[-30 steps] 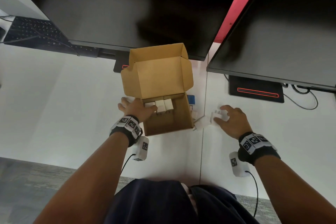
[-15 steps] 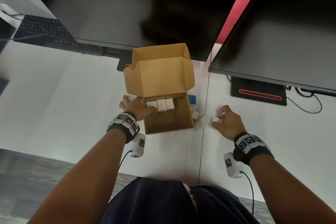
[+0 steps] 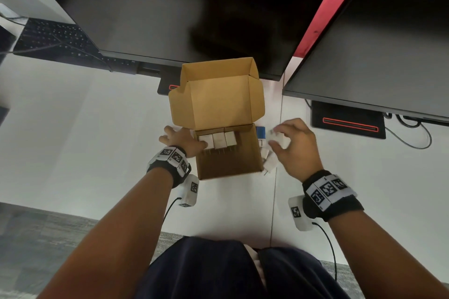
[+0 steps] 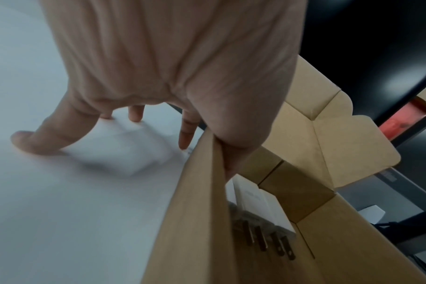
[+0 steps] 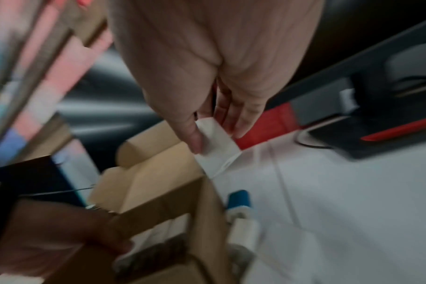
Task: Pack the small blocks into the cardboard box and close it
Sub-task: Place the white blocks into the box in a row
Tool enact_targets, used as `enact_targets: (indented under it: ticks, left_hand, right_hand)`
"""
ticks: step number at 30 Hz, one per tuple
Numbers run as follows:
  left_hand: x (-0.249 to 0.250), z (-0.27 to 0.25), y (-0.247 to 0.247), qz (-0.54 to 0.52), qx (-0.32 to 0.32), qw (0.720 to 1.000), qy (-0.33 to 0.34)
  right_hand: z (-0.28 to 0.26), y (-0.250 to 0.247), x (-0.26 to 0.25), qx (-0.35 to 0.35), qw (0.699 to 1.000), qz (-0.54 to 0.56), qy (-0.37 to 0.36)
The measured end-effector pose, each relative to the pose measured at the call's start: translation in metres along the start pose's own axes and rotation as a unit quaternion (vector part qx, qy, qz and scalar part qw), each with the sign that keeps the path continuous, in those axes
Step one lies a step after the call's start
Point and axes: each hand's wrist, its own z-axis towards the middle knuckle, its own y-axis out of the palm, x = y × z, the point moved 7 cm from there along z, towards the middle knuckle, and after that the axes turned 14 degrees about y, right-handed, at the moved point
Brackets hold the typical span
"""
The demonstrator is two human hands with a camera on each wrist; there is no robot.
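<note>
The open cardboard box [image 3: 226, 175] stands on the white desk with its lid [image 3: 218, 104] upright. Three white blocks [image 3: 218, 139], with metal prongs [image 4: 263, 240], line its far side. My left hand [image 3: 181, 141] holds the box's left wall [image 4: 195, 211], thumb [image 4: 229, 153] hooked inside and fingertips on the desk outside. My right hand [image 3: 295, 145] pinches one white block [image 3: 279, 139] [image 5: 216, 142] in the air just right of the box. More white blocks [image 3: 269, 162] and a blue block [image 3: 261, 131] lie against the box's right wall.
Two dark monitors [image 3: 170, 19] overhang the desk right behind the box, with their bases [image 3: 347, 120] on the desk. A keyboard [image 3: 53, 39] lies at the far left. A seam [image 3: 278, 177] in the desk runs just right of the box.
My right hand has lifted a white block off the desk and carried it up and left toward the box. The left hand has stayed on the box wall.
</note>
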Motion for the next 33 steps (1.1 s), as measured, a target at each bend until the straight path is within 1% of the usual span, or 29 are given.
enact_targets:
  ticks: [3, 6, 8, 10, 12, 14, 17, 19, 23, 25, 27, 28, 29, 30, 32, 33]
  left_hand:
    - [0.001, 0.0, -0.001, 0.0, -0.001, 1.0, 0.003]
    - [0.001, 0.0, -0.001, -0.015, 0.002, 1.0, 0.004]
    - [0.002, -0.001, -0.001, -0.014, 0.0, 1.0, 0.008]
    - [0.004, -0.001, -0.002, 0.001, -0.003, 1.0, 0.014]
    - [0.006, -0.002, -0.003, 0.012, -0.01, 1.0, 0.019]
    - [0.008, -0.003, -0.005, 0.019, -0.017, 0.999, 0.025]
    - [0.01, -0.003, -0.006, 0.023, -0.023, 0.999, 0.03]
    - [0.011, -0.003, -0.008, 0.022, -0.024, 0.999, 0.029]
    - [0.014, -0.005, -0.011, 0.031, -0.015, 0.999, 0.036]
    - [0.015, -0.008, -0.012, 0.032, -0.017, 0.999, 0.035]
    - [0.016, -0.01, -0.013, 0.033, -0.02, 0.999, 0.037]
    - [0.017, -0.012, -0.013, 0.032, -0.02, 0.998, 0.042]
    - [0.016, -0.012, -0.014, 0.033, -0.021, 0.998, 0.044]
    - [0.015, -0.012, -0.014, 0.035, -0.025, 0.998, 0.048]
    - [0.016, -0.01, -0.011, 0.039, -0.027, 0.997, 0.059]
    - [0.016, -0.01, -0.011, 0.038, -0.026, 0.997, 0.064]
  right_hand:
    - [-0.006, 0.022, -0.042, -0.034, 0.994, -0.05, -0.089]
    - [-0.006, 0.053, -0.058, -0.081, 0.983, -0.115, -0.122]
    - [-0.005, 0.069, -0.059, -0.077, 0.969, -0.189, -0.14]
    - [-0.001, 0.08, -0.055, -0.055, 0.953, -0.265, -0.14]
    - [0.0, 0.087, -0.049, -0.044, 0.942, -0.308, -0.13]
    - [0.001, 0.09, -0.043, -0.046, 0.934, -0.334, -0.118]
    - [-0.004, 0.096, -0.033, -0.067, 0.919, -0.375, -0.104]
    - [-0.006, 0.096, -0.028, -0.064, 0.916, -0.382, -0.103]
    - [-0.007, 0.091, -0.029, -0.047, 0.926, -0.358, -0.107]
    - [-0.008, 0.091, -0.029, -0.058, 0.931, -0.343, -0.111]
    - [-0.011, 0.089, -0.026, -0.065, 0.939, -0.311, -0.133]
    - [-0.011, 0.085, -0.024, -0.066, 0.951, -0.266, -0.143]
    - [-0.01, 0.078, -0.023, -0.062, 0.968, -0.198, -0.143]
    - [-0.008, 0.069, -0.021, -0.051, 0.983, -0.123, -0.129]
    - [0.001, 0.046, -0.006, 0.001, 0.998, -0.008, -0.06]
    - [0.007, 0.035, 0.005, 0.026, 0.999, 0.024, -0.017]
